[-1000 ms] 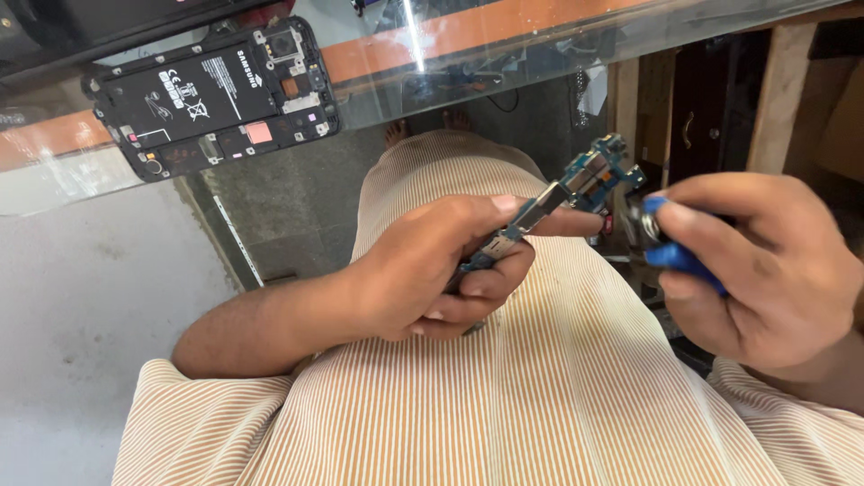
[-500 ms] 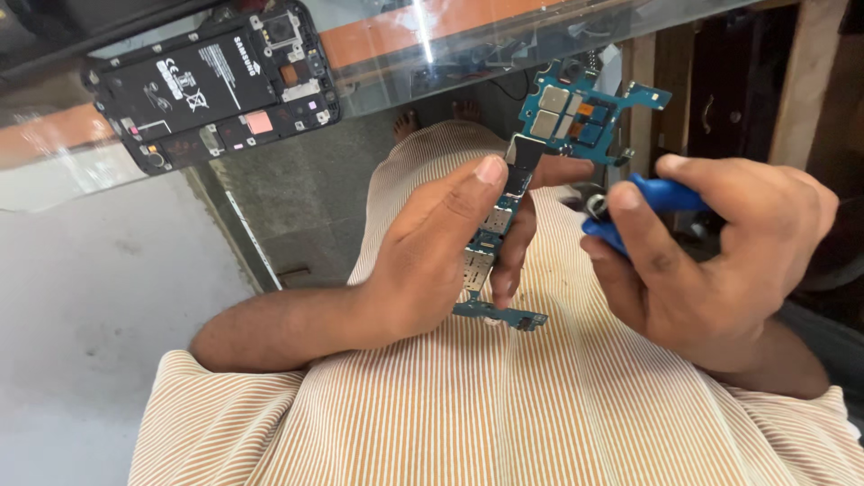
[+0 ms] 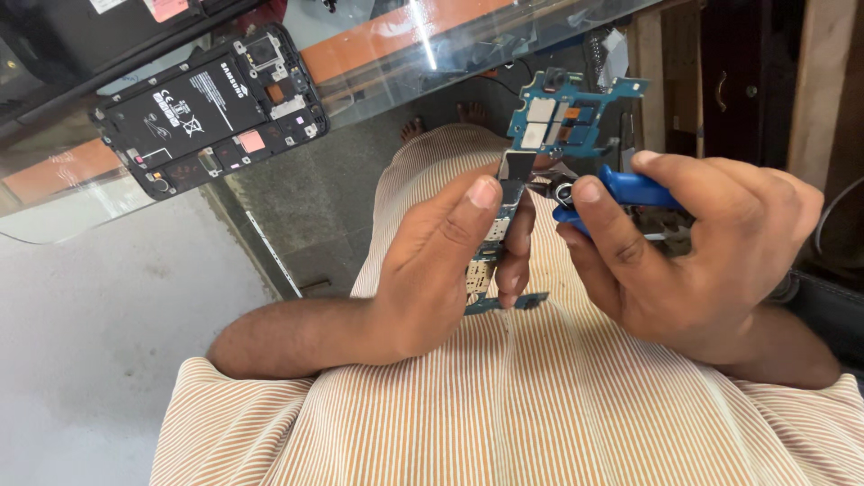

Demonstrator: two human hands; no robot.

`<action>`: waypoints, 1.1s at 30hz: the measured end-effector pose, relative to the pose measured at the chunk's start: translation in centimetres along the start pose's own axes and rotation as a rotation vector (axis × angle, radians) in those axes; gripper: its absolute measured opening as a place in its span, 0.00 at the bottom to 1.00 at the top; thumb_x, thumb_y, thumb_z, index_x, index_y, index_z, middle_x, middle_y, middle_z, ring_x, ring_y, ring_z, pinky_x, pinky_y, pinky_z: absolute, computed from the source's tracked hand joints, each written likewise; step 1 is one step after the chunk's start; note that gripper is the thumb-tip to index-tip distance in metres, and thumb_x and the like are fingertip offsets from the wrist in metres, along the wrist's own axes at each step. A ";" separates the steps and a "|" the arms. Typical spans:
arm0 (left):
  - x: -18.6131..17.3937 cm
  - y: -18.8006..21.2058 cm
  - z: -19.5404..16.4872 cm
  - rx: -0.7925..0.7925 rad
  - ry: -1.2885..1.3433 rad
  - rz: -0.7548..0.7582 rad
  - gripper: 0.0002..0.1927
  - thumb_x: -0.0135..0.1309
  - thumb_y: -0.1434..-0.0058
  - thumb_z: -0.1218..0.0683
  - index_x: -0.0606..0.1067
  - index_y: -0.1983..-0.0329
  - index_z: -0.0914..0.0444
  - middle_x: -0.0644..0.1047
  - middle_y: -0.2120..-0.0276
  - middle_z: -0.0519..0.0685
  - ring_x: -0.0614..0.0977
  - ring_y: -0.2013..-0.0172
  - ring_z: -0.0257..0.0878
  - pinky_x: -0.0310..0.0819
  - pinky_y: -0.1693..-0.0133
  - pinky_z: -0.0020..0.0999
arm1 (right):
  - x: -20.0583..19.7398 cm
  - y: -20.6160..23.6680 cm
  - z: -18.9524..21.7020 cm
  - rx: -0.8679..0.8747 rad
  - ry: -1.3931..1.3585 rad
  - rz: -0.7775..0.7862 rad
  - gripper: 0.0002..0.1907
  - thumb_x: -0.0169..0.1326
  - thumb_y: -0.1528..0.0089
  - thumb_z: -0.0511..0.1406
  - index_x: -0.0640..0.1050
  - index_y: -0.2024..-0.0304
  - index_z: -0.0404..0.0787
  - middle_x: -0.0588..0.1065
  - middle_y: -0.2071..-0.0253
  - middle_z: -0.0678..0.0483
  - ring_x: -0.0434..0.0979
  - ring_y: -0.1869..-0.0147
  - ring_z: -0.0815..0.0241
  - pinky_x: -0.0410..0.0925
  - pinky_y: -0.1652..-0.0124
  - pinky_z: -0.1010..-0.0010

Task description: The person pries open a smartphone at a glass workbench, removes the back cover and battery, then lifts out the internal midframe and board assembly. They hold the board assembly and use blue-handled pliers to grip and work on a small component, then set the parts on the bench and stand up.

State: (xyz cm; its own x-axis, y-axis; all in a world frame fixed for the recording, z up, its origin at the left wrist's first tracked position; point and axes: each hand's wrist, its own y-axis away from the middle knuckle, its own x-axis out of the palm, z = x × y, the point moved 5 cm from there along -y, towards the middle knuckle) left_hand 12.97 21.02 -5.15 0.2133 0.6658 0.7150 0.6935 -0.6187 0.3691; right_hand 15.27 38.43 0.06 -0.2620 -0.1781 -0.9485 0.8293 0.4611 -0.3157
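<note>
A glass-topped desk (image 3: 81,216) with an orange strip along its far side fills the upper left, seen from above, and the person's lap in an orange-and-white striped garment (image 3: 558,405) takes up the lower half of the view. On the glass, well apart from both hands, lies an opened black phone body (image 3: 211,112), back cover off, its dark battery and small parts exposed.

Over the lap, the left hand (image 3: 432,270) holds a long, thin blue-green circuit board (image 3: 562,112) upright. Thumb and fingers (image 3: 515,256) are pinched on its narrow lower stem, while the wider top section with metal shields and connectors stands free above the hand. The right hand (image 3: 693,261) is closed around the blue handles of small pliers or cutters (image 3: 630,189). Its fingers are wrapped and pressed together on the grips, and the tool's metal tip sits just beside the board's middle, at or very near its right edge. Whether the tip actually touches the board cannot be told.

The board looks light, stiff and brittle, with delicate soldered parts, so it likely handles best gripped by its bare edges, as the left hand does, keeping pressure off the shields and connectors and avoiding any bending along the slim stem.
</note>
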 end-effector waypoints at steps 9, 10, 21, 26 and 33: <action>0.5 0.8 -0.2 0.097 -0.167 -0.019 0.27 0.34 0.17 0.47 0.62 0.25 0.70 0.70 0.63 0.47 0.73 0.69 0.30 0.72 0.67 0.25 | 0.0 -0.4 0.2 0.082 -0.171 0.016 0.23 0.66 0.40 0.42 0.81 0.44 0.44 0.76 0.50 0.44 0.73 0.50 0.47 0.62 0.53 0.53; 0.6 0.9 -0.1 0.106 -0.190 -0.033 0.28 0.34 0.17 0.47 0.62 0.25 0.71 0.71 0.63 0.47 0.73 0.69 0.30 0.71 0.66 0.25 | 0.2 -0.5 0.3 0.108 -0.231 0.014 0.23 0.67 0.40 0.41 0.80 0.44 0.42 0.75 0.50 0.43 0.73 0.50 0.47 0.61 0.53 0.53; 0.3 0.6 -0.6 0.299 -0.409 0.024 0.26 0.32 0.14 0.45 0.63 0.29 0.70 0.72 0.66 0.45 0.73 0.73 0.27 0.70 0.72 0.19 | 0.6 -0.9 0.9 0.146 -0.329 -0.015 0.25 0.68 0.39 0.38 0.76 0.42 0.40 0.74 0.52 0.45 0.71 0.56 0.51 0.63 0.60 0.58; 0.5 0.4 -1.0 0.282 -0.445 0.034 0.26 0.32 0.15 0.46 0.62 0.29 0.71 0.71 0.66 0.45 0.72 0.75 0.26 0.69 0.73 0.19 | 0.5 -0.9 1.0 0.142 -0.265 -0.038 0.24 0.69 0.39 0.38 0.78 0.43 0.39 0.74 0.54 0.46 0.70 0.64 0.56 0.63 0.69 0.65; 0.8 0.0 -2.3 0.295 -0.508 0.063 0.25 0.31 0.15 0.47 0.62 0.29 0.71 0.71 0.70 0.44 0.69 0.79 0.24 0.65 0.76 0.17 | 0.5 -1.3 -0.1 0.182 -0.504 0.007 0.23 0.67 0.43 0.35 0.78 0.47 0.35 0.75 0.57 0.43 0.76 0.63 0.52 0.70 0.69 0.65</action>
State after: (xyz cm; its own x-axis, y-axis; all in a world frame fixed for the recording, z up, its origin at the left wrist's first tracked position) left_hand 11.53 20.63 -3.20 0.5124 0.7929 0.3297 0.8155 -0.5697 0.1025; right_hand 14.05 37.82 -0.04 -0.0243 -0.5918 -0.8057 0.9142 0.3130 -0.2575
